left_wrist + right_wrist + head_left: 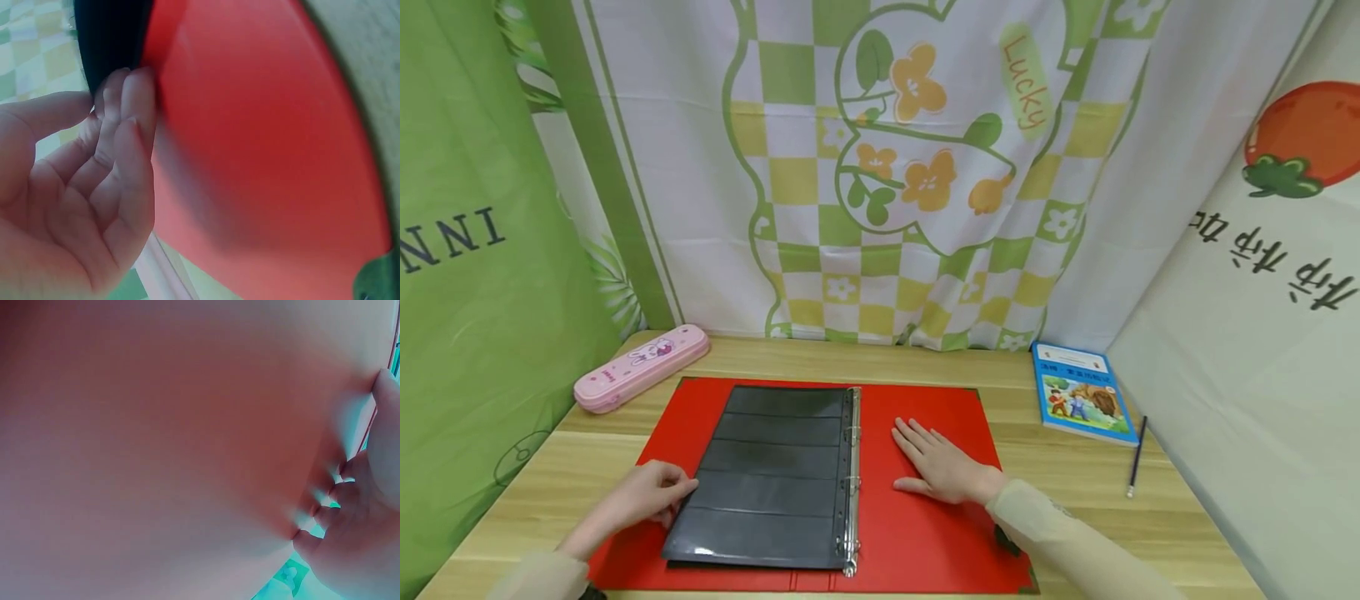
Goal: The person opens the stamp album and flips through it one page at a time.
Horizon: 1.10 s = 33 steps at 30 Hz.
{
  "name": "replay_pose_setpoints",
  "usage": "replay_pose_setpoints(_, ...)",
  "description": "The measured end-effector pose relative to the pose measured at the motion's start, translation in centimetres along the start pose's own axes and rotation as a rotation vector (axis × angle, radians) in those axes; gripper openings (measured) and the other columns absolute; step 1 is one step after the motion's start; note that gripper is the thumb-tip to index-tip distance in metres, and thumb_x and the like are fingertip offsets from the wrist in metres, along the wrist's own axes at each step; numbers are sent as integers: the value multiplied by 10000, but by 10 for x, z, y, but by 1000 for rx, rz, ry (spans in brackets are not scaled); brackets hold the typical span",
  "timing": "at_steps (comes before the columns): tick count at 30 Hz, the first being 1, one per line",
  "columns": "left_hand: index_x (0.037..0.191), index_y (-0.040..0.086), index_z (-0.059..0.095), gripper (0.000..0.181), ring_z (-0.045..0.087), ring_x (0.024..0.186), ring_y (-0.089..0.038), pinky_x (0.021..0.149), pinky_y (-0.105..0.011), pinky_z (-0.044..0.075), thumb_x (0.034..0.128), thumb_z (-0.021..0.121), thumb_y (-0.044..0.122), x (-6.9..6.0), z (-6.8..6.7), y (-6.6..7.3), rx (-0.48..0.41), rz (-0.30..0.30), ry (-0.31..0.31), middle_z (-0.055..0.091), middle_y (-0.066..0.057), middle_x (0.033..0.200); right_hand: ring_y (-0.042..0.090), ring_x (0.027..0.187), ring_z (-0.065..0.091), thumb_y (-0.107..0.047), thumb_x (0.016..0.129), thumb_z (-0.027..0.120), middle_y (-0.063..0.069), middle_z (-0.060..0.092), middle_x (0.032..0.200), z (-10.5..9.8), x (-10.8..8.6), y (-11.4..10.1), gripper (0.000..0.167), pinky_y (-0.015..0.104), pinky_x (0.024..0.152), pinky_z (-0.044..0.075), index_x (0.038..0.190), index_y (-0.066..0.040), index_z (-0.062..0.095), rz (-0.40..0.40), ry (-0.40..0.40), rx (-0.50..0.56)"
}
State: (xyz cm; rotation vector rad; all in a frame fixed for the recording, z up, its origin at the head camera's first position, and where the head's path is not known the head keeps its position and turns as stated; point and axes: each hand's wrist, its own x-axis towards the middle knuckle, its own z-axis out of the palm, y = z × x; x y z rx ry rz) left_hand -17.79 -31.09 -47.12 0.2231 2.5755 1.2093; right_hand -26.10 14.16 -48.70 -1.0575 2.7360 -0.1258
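Observation:
A red ring binder [925,546] lies spread open on the table. Black sheets with several horizontal pockets [767,492] lie over its left side, held by the metal ring bar [852,521] in the middle. My left hand [651,492] pinches the left edge of a black pocket page between thumb and fingers. In the left wrist view that page [112,37] stands off the red cover [262,144] where the fingers hold it. Fingers spread, my right hand [947,471] rests flat on the binder's right cover. The right wrist view shows its fingertips [308,542] touching the surface.
At the back left sits a pink pencil case [643,367]. A blue book with a picture cover [1082,392] lies at the back right, with a dark pencil [1138,458] beside it. Patterned curtains [805,192] hang behind the wooden table [1075,492] and at both sides.

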Motion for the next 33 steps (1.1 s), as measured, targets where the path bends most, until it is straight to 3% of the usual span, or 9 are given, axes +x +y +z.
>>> replay_pose_setpoints(2, 708, 11, 590, 306, 553, 473, -119, 516, -229, 502, 950, 648, 189, 1, 3, -1, 72, -4, 40, 532, 2, 591, 361, 1547, 157, -580, 976, 477, 126, 135, 1678, 0, 1, 0, 846, 546, 1223, 243, 1587, -71, 190, 3, -1, -4)
replay_pose_setpoints(7, 627, 99, 570, 353, 537, 430, -118, 496, -239, 431, 869, 745, 287, 1, 11, 3, 252, -82, 144, 521, 18, 535, 351, 1553, 144, -596, 976, 463, 113, 123, 1682, 2, 2, 1, 851, 536, 1230, 233, 1591, -83, 174, 9, -4, -6)
replay_pose_setpoints(12, 585, 112, 547, 395, 487, 411, -119, 474, -261, 407, 805, 802, 318, 2, 15, 9, 323, -139, 191, 476, 14, 474, 347, 1554, 139, -606, 974, 459, 106, 117, 1684, 4, 2, 2, 856, 532, 1232, 232, 1593, -91, 168, 14, -7, -10)
replay_pose_setpoints(19, 574, 121, 541, 392, 478, 404, -121, 473, -269, 397, 787, 816, 302, 6, 15, 13, 381, -138, 195, 487, 10, 464, 343, 1553, 151, -598, 976, 463, 105, 130, 1682, 3, 4, 0, 847, 525, 1231, 240, 1592, -91, 179, 21, -6, -18)
replay_pose_setpoints(23, 600, 120, 549, 372, 490, 422, -123, 489, -266, 385, 799, 809, 296, 12, 11, 16, 404, -118, 192, 488, 7, 488, 349, 1549, 162, -589, 971, 479, 109, 143, 1679, 2, 4, -2, 844, 528, 1227, 245, 1589, -88, 198, 19, -15, -6)
replay_pose_setpoints(26, 612, 125, 550, 365, 491, 438, -114, 499, -259, 368, 831, 783, 300, 22, 11, 22, 426, -69, 219, 477, 18, 498, 348, 1548, 165, -588, 968, 487, 107, 149, 1679, 2, 4, -3, 842, 527, 1228, 244, 1588, -92, 207, 24, -28, -3)
replay_pose_setpoints(33, 793, 107, 664, 184, 488, 535, -121, 493, -273, 417, 873, 749, 249, 58, 14, 40, 463, 80, 324, 577, 11, 619, 343, 1548, 168, -597, 960, 497, 95, 156, 1679, 3, 5, -3, 846, 527, 1229, 242, 1587, -103, 217, 35, -42, -4)
